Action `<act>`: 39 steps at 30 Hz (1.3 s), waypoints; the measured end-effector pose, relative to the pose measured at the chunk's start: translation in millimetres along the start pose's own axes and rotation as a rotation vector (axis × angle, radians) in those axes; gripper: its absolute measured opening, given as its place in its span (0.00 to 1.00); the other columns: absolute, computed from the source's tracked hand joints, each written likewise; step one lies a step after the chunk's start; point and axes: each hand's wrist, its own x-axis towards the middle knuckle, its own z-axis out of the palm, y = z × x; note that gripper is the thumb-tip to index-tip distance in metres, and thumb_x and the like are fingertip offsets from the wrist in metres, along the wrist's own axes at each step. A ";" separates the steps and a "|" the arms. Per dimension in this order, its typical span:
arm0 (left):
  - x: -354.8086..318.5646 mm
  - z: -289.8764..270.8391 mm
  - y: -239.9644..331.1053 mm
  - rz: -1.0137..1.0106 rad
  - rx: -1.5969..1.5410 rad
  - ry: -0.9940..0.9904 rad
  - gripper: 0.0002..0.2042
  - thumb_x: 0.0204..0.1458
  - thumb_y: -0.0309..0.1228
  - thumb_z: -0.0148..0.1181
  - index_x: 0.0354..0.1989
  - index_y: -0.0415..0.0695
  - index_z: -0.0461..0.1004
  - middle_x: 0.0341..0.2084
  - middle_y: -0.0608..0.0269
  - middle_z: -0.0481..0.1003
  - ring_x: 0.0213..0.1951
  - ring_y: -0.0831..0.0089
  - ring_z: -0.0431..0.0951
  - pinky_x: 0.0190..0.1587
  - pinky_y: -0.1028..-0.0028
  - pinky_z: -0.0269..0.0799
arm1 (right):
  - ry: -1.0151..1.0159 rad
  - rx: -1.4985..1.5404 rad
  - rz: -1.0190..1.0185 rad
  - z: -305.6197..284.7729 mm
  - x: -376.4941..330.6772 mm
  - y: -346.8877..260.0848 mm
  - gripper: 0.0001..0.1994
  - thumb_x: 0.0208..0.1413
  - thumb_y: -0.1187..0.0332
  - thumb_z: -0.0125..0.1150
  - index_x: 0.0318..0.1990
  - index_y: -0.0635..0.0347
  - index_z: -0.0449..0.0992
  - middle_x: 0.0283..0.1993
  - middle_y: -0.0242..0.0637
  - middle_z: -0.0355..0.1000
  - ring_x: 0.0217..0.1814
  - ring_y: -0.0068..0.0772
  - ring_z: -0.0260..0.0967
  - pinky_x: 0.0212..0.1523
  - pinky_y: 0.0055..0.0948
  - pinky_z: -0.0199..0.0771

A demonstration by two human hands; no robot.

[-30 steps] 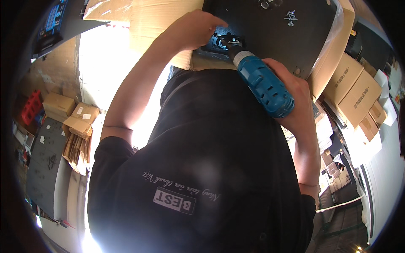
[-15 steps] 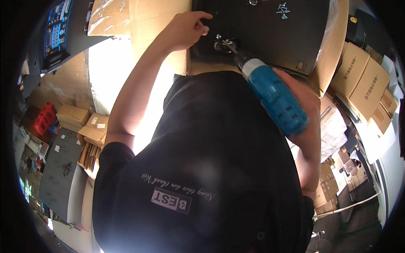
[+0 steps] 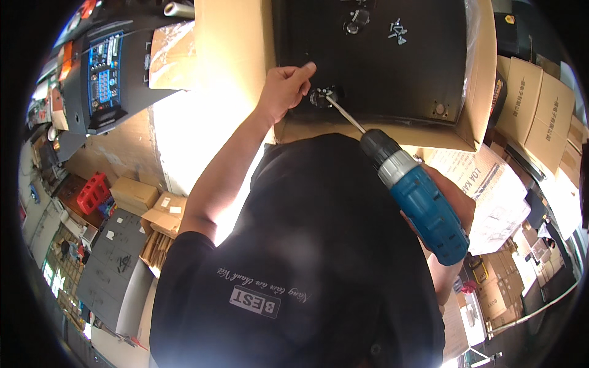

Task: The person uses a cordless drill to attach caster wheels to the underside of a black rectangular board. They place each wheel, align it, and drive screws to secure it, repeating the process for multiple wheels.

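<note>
My right hand (image 3: pixel 453 195) grips a blue cordless drill (image 3: pixel 426 211) with a black and silver chuck. Its long bit (image 3: pixel 346 115) slants up to a small black fitting with shiny parts (image 3: pixel 322 96) on a black panel (image 3: pixel 374 80); whether the tip sits in a screw, I cannot make out. Beside that fitting my left hand (image 3: pixel 284 93) is closed, fingers curled and thumb laid along them. Anything inside those fingers is hidden. A second similar fitting (image 3: pixel 356 21) and a small pile of silver screws (image 3: pixel 397 32) lie farther up the panel.
An open cardboard box (image 3: pixel 236 55) surrounds the black panel. Far left stands a black unit with a blue-edged control panel (image 3: pixel 105 70). Stacked cartons (image 3: pixel 532 104) rise at the right, with a wrapped white carton (image 3: pixel 491 196) nearer. Flattened cardboard (image 3: pixel 161 242) leans at the left.
The whole view has shifted, so the panel sits lower. My left hand's outstretched forefinger has curled in. The drill has drawn back, its body farther from the fitting.
</note>
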 end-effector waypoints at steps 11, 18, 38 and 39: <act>48.9 16.6 21.4 0.058 -0.075 -0.182 0.15 0.53 0.20 0.60 0.17 0.44 0.63 0.25 0.48 0.80 0.13 0.80 0.64 0.15 0.76 0.53 | 0.140 0.169 -0.133 0.3 -16.3 61.1 0.31 0.52 0.73 0.79 0.62 0.74 0.75 0.48 0.42 0.83 0.46 0.27 0.82 0.51 0.28 0.84; 122.5 75.1 4.7 0.467 1.042 -0.053 0.10 0.49 0.34 0.70 0.30 0.40 0.79 0.30 0.47 0.82 0.29 0.55 0.81 0.35 0.60 0.76 | 0.106 0.259 -0.037 18.8 -13.6 74.4 0.30 0.50 0.77 0.76 0.63 0.71 0.76 0.45 0.39 0.82 0.45 0.25 0.80 0.51 0.24 0.79; 8.9 33.6 -7.2 0.602 1.222 -0.255 0.15 0.52 0.33 0.70 0.48 0.46 0.82 0.47 0.56 0.78 0.48 0.54 0.81 0.51 0.60 0.79 | 0.106 0.185 -0.013 29.5 -8.0 82.8 0.27 0.55 0.72 0.75 0.63 0.67 0.77 0.48 0.43 0.84 0.47 0.32 0.84 0.54 0.33 0.83; 6.9 37.6 -12.1 0.618 1.250 -0.188 0.15 0.52 0.33 0.70 0.48 0.46 0.82 0.46 0.56 0.78 0.48 0.54 0.81 0.52 0.59 0.79 | 0.106 0.156 -0.026 30.9 -8.2 83.2 0.27 0.55 0.73 0.75 0.63 0.67 0.77 0.49 0.43 0.84 0.48 0.33 0.84 0.55 0.33 0.83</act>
